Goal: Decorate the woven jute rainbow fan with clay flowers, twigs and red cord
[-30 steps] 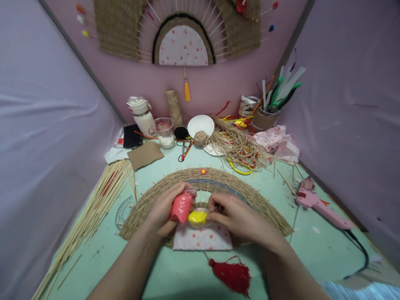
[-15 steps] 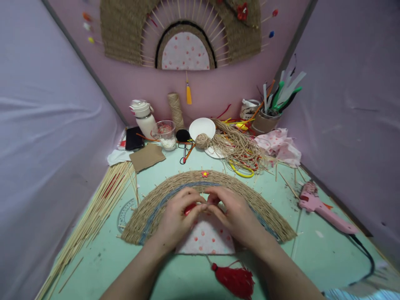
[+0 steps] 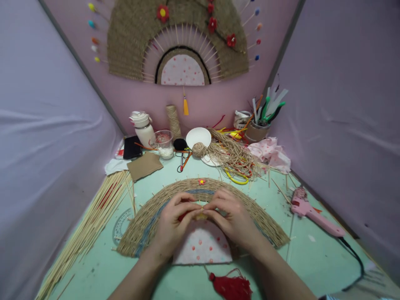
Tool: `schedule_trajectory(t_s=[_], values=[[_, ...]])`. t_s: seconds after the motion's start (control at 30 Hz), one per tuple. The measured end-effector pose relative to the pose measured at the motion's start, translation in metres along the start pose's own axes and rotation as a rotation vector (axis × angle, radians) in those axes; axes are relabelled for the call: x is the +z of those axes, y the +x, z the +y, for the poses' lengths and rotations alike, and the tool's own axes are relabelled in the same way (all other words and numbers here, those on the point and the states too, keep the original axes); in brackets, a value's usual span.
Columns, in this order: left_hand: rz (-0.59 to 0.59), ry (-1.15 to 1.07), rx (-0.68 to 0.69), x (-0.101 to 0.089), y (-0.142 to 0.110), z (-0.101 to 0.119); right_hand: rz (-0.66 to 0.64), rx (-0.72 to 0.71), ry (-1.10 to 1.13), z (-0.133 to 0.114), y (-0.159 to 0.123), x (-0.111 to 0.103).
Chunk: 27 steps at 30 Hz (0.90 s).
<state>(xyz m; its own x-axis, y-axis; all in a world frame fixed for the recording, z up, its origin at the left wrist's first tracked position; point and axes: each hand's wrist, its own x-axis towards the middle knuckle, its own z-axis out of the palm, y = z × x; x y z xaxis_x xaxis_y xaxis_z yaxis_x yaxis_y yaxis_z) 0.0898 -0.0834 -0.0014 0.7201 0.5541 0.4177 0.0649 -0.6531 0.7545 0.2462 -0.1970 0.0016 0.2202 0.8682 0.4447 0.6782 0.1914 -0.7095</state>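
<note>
A woven twine fan (image 3: 146, 212) with a dotted fabric half-circle (image 3: 202, 248) and a red tassel (image 3: 233, 285) lies on the green table. Both hands meet above its middle. My left hand (image 3: 173, 223) is closed around a red packet, only a sliver of it showing between the fingers. My right hand (image 3: 233, 216) pinches a small yellow lump (image 3: 200, 216) together with the left fingertips. A tiny red flower (image 3: 201, 181) sits on the fan's top edge.
Bamboo sticks (image 3: 93, 221) lie along the left. A pink glue gun (image 3: 308, 210) with a black cord rests at the right. Twine (image 3: 231, 154), a white plate, a glass jar, a bottle and a tool cup crowd the back. A finished fan hangs on the wall.
The hands have come together, hiding most of the red packet and yellow piece that showed openly a second ago. The camera has tilted up, showing more of the wall fan.
</note>
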Motion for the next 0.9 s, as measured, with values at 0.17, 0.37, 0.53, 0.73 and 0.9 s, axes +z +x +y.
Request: schedule_trajectory(t_s=[0.17,0.37,0.53,0.73,0.9], values=[[0.027,0.025,0.049,-0.001,0.001,0.004,0.028,-0.037,0.015,-0.006,0.0,0.002],[0.053,0.053,0.128,-0.01,0.005,0.02,0.077,0.037,0.055,-0.02,-0.001,-0.01],[0.017,0.003,0.009,-0.025,0.013,0.032,0.083,0.107,0.048,-0.031,0.003,-0.032],[0.014,0.0,-0.011,-0.033,0.017,0.04,0.04,0.0,0.023,-0.046,0.013,-0.042],[0.043,0.047,0.038,-0.04,0.023,0.043,0.038,-0.126,0.001,-0.051,0.022,-0.044]])
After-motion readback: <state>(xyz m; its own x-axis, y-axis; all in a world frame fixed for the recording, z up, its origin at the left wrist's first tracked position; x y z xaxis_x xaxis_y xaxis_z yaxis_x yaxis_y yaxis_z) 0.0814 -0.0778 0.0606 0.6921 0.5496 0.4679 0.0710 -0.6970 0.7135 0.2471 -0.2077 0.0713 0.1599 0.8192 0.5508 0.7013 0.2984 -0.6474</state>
